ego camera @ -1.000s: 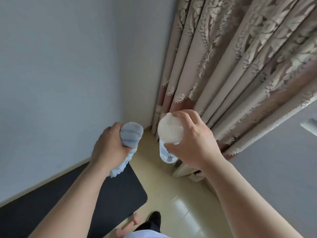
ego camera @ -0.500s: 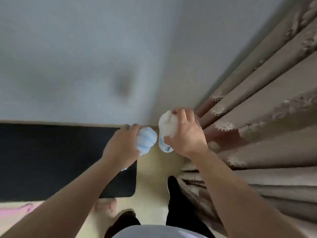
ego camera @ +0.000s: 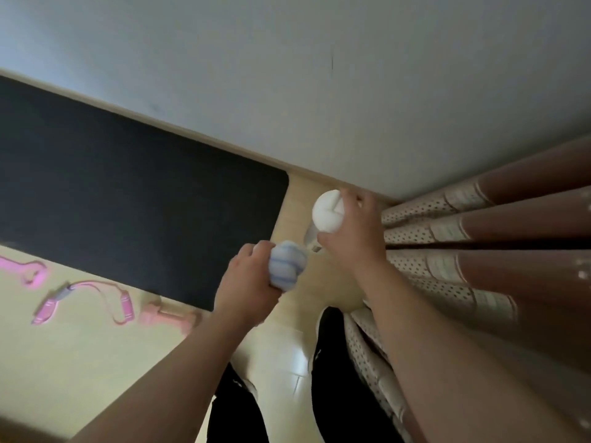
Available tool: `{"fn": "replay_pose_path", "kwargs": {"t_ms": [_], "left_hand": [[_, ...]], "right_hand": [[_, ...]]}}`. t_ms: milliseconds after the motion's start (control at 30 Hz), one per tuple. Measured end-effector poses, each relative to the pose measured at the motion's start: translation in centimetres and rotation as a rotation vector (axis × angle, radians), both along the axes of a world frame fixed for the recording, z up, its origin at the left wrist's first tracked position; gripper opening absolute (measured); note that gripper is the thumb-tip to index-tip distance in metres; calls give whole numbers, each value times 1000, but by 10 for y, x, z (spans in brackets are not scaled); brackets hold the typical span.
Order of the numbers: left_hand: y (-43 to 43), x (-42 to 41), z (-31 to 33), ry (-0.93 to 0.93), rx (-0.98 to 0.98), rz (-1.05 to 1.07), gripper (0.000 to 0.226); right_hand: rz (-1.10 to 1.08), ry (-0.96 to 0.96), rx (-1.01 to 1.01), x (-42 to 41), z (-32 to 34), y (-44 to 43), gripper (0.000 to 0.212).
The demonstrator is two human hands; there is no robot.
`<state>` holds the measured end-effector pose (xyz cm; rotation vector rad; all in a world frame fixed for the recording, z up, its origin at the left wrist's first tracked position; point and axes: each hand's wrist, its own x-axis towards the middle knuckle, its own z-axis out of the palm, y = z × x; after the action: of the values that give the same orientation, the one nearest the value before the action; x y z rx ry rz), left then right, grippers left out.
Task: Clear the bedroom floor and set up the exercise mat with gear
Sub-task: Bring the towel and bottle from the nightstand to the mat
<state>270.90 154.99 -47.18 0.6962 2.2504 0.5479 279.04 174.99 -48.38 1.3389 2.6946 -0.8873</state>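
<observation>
Exercise mat (ego camera: pixel 128 199), black, lying flat on the floor (ego camera: pixel 80 362) with one long edge close along the base of the wall (ego camera: pixel 319 75); its rounded short end stops just before the corner, so that a strip of bare floor remains between mat and curtain (ego camera: pixel 479 266). Above that strip the left hand (ego camera: pixel 246 289) is closed around a rolled towel (ego camera: pixel 286 265), white with blue stripes, kept bunched in the fist so that it travels compactly. Just beside it the right hand (ego camera: pixel 355 241) grips a bottle (ego camera: pixel 327 214) from the side, white cap upward, the upright hold presumably guarding against a spill; the lower body of the bottle is largely hidden and blurred. Both items hang in the air near the mat's end, apart from its surface, probably on their way down beside it. Off the mat's near edge, on the floor, lie pink gear: a resistance band (ego camera: pixel 96 298) with handles, a small dumbbell (ego camera: pixel 166 316), and a further pink piece (ego camera: pixel 28 273) too blurred to identify. The person's dark-clad legs stand between mat and curtain.
</observation>
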Motion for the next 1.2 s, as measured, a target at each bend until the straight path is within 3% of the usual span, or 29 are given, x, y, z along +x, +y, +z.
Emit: {"fn": "replay_pose_path", "kwargs": {"t_ms": [167,300,467,667,1000,1200], "left_hand": [[3,22,-149,-18,-114,0,43],[3,38,-240,-16,-148,-4,36],[0,56,-329,-15,-172,-49,43],[-4,63,-378,22,-177,-58,50],[11,70,-401,22,-237,-94,61],[21,75,-401,39,-250,-121,62]], "right_hand": [[41,-89,38,1,-154,16,88],[70,-80,101,2,-238,22,89],[70,-26,133,-1,-317,25,87],[121,0,105,-6,-356,28,85],[244,-13,149,-2,-380,20,78],[286,-82,128,3,-373,20,98]]}}
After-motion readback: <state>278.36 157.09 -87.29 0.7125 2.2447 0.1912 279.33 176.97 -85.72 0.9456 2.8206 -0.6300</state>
